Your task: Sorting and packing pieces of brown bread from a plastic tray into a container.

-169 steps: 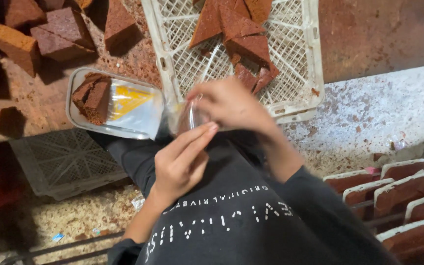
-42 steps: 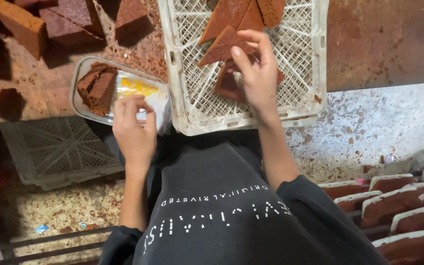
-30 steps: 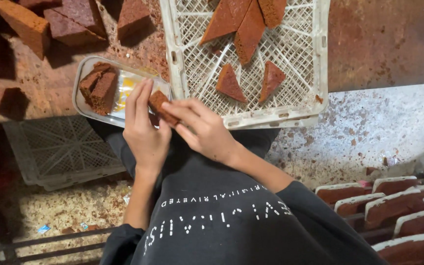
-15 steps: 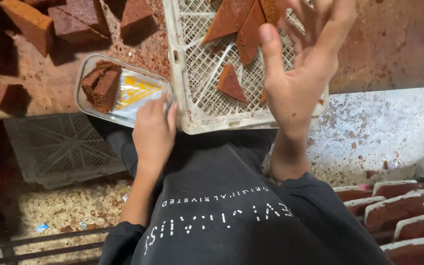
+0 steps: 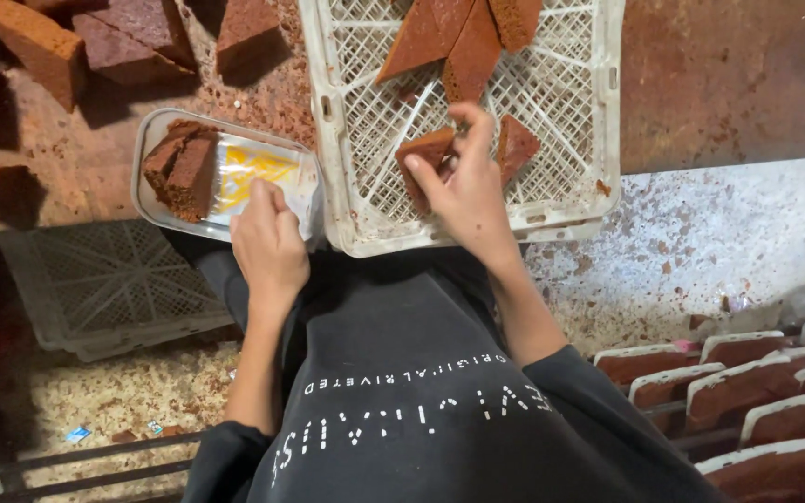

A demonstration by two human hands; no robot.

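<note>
My right hand (image 5: pixel 463 191) grips a brown cake wedge (image 5: pixel 423 154) just above the floor of a white lattice crate (image 5: pixel 347 140). Another small wedge (image 5: pixel 514 144) lies right of my fingers, and larger wedges (image 5: pixel 454 42) lie at the crate's far end. My left hand (image 5: pixel 267 237) rests on the near edge of a clear plastic tray (image 5: pixel 156 130), its fingers curled on the yellow-printed film (image 5: pixel 253 172) inside. Dark cake pieces (image 5: pixel 179 168) fill the tray's left part.
Big cake blocks (image 5: pixel 76 42) lie on the crumb-covered surface at top left. A grey lattice crate (image 5: pixel 95 289) sits below the tray. Rows of packed cake trays (image 5: pixel 757 391) stand at bottom right. A rusty brown panel (image 5: pixel 729 74) is right of the white crate.
My right hand, raised empty half a second ago, has dropped into the crate and closed on a cake wedge. My left hand has stayed at the tray.
</note>
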